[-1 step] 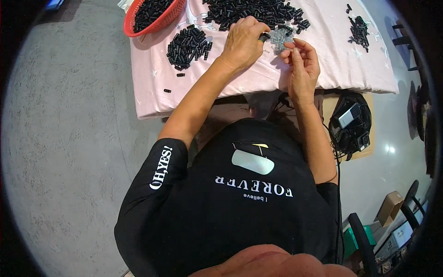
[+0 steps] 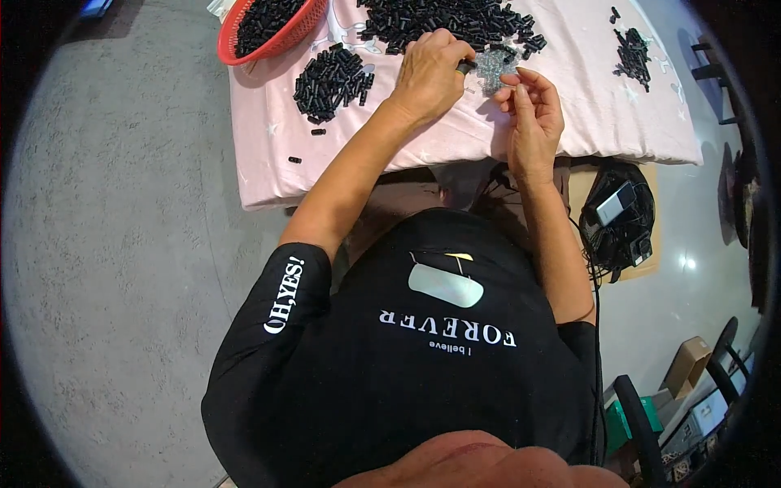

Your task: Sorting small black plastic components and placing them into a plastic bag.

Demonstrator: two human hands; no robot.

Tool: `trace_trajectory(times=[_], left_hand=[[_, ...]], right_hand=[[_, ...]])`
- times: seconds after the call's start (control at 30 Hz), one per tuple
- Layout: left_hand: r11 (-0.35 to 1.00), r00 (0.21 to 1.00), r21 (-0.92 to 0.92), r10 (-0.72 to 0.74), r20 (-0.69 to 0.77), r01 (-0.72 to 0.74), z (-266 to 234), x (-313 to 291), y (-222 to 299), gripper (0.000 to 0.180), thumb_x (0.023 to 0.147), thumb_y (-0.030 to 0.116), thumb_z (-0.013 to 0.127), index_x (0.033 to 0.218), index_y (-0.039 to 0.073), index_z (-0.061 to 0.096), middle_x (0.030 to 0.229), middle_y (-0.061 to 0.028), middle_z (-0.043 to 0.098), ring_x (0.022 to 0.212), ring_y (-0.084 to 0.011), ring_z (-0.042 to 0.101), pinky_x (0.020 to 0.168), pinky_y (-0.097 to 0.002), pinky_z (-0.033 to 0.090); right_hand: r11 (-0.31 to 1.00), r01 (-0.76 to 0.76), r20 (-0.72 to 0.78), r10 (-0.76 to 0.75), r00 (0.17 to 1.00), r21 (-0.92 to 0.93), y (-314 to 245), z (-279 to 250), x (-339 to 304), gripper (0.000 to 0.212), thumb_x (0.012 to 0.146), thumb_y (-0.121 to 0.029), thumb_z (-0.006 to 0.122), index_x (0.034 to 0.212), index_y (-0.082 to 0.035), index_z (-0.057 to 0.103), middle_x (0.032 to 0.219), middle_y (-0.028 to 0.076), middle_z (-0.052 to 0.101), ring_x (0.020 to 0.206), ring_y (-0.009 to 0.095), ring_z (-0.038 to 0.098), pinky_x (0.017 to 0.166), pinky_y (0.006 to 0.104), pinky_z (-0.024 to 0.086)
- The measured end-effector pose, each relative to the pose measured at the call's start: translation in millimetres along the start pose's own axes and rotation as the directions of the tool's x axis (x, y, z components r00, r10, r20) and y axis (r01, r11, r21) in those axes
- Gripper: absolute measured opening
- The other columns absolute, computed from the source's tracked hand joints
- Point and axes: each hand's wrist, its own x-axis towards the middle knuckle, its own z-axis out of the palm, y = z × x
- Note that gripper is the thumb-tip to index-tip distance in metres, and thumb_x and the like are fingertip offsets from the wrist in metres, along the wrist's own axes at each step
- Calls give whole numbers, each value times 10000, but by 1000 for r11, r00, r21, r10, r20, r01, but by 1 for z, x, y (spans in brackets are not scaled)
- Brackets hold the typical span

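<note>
My left hand (image 2: 435,71) is closed in a pinch on a small black cylindrical piece (image 2: 466,66), at the near edge of a large heap of black pieces (image 2: 443,20). Beside it lies a small pile of clear, glassy bits (image 2: 491,71). My right hand (image 2: 534,110) hovers just right of that pile, its thumb and fingertips pressed together; whatever they hold is too small to make out. To the left of my left hand sits a smaller heap of black pieces (image 2: 329,84), with two loose ones nearer the table's front edge.
A red plastic basket (image 2: 230,55) full of black pieces stands at the table's far left. Another small black heap (image 2: 633,58) lies at the right. A pink cloth (image 2: 268,175) covers the table. Below its right side are a dark bag with cables (image 2: 634,215) and a cardboard box (image 2: 687,366).
</note>
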Motion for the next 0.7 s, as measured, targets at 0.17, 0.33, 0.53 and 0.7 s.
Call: trace_trajectory(times=[0.17,0.33,0.53,0.7], left_hand=[[1000,1000,-1,-17,21,17,0,-4,-3,249,721,-16,573,943,55,660,903,-135,599,906,-346,586,822,-440,467],[997,1000,-79,6,20,-5,-15,-10,14,254,719,-20,559,956,45,622,909,-141,595,902,-356,583,800,-446,462],[992,998,-119,45,35,-40,-24,-10,33,231,715,-3,582,941,34,612,903,-146,599,896,-367,578,795,-451,460],[982,999,-186,39,34,-32,-25,-11,33,236,727,-18,595,959,15,620,895,-149,622,859,-336,621,765,-414,497]], right_hand=[[1000,-11,4,11,1000,-2,1,2,0,195,995,-50,511,1179,11,531,1019,87,640,809,94,599,712,212,484],[996,-46,32,49,998,-82,-1,4,-1,197,964,-47,571,1152,11,556,1016,73,639,836,92,616,742,211,499],[991,-35,77,45,996,-131,1,6,0,182,914,-14,639,1090,7,597,962,44,643,843,79,632,740,211,522],[985,-122,91,134,987,-122,-1,5,1,139,926,-32,633,1052,12,598,868,28,647,750,72,631,688,202,518]])
